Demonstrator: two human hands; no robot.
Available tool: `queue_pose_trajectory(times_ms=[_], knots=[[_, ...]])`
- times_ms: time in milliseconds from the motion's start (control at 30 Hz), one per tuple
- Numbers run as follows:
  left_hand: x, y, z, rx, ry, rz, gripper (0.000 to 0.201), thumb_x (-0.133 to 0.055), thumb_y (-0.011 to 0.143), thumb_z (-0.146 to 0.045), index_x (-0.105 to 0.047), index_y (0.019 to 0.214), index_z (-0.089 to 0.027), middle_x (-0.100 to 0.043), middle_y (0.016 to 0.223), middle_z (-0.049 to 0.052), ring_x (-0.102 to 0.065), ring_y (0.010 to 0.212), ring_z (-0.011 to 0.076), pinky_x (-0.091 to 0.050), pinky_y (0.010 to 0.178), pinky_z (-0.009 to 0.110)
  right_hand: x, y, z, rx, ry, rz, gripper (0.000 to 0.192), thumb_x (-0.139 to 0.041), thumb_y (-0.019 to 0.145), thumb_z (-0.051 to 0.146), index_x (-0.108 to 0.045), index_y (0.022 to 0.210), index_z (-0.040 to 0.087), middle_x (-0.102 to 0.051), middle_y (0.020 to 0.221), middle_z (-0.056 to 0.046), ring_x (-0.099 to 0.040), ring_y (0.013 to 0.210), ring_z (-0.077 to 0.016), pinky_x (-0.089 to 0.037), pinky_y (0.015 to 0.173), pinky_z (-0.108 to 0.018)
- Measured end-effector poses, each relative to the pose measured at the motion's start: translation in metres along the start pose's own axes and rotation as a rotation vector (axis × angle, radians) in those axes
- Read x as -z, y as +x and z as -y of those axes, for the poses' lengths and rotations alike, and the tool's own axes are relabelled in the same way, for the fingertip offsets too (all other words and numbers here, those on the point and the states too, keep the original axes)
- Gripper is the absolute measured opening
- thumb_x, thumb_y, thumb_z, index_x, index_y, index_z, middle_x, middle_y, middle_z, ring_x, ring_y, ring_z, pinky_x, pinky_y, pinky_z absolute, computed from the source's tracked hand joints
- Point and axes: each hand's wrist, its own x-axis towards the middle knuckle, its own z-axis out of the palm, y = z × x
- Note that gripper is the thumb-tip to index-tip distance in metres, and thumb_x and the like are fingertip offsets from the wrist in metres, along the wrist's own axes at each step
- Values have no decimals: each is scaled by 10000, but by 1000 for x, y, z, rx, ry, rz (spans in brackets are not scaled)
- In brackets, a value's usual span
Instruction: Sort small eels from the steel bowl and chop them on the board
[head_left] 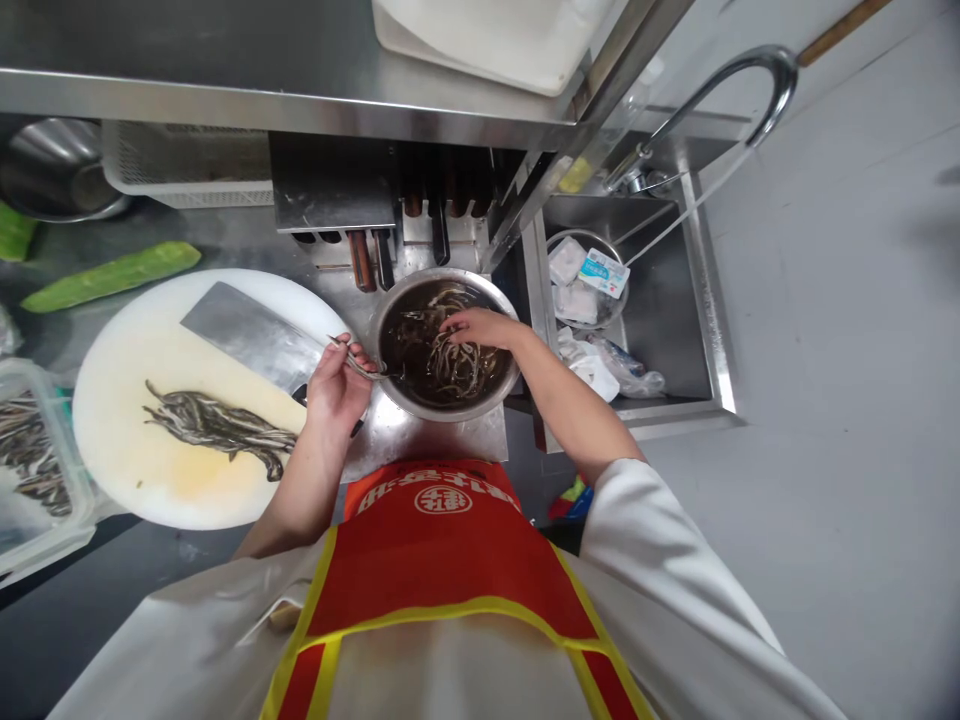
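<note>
On the left I see a tub [34, 460] of fish, then a round board [142, 460] with a fish pile [217, 425] and a knife [251, 335]. My left hand [337, 385] pinches one fish [358, 362]. My right hand [480, 325] dips, fingers spread, into the bowl [446, 345]. A sink [675, 290] sits far right.

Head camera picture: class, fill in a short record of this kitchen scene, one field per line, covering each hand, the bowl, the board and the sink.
left hand: left hand pinches one small fish beside the bowl
right hand: right hand reaches into the metal bowl, fingers on the fish there
bowl contents: dark liquid, many slender fish
round cutting board: pile of fish, cleaver lying flat
sink: small bowl with packets
</note>
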Motion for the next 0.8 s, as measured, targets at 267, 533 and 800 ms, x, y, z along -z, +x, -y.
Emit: queue_pose_trajectory(times_ms=[267, 533, 800], knots=[[1, 1, 1, 4, 10, -5, 35, -659, 876, -138, -647, 860, -166, -636, 693, -22, -585, 567, 71, -486, 587, 195, 17, -3, 1, -81, -166, -246, 365, -479, 894, 93, -707, 1171, 157, -746, 1093, -77, -666, 966, -180, -488, 905, -290], [-2, -1, 3, 22, 21, 5, 42, -673, 879, -155, -651, 855, -182, -638, 692, -28, -588, 576, 68, -488, 597, 191, 5, -5, 7, -79, -379, -194, 354, -477, 930, 118, -668, 1227, 148, -697, 1229, -121, -630, 1137, -233, -449, 990, -316], [0, -1, 4, 18, 23, 9, 31, -671, 877, -157, -654, 866, -181, -634, 695, -24, -588, 587, 73, -488, 599, 193, -8, 1, 20, -274, -533, -125, 342, -500, 919, 147, -667, 1217, 147, -695, 1207, -190, -663, 1116, -316, -497, 935, -380]])
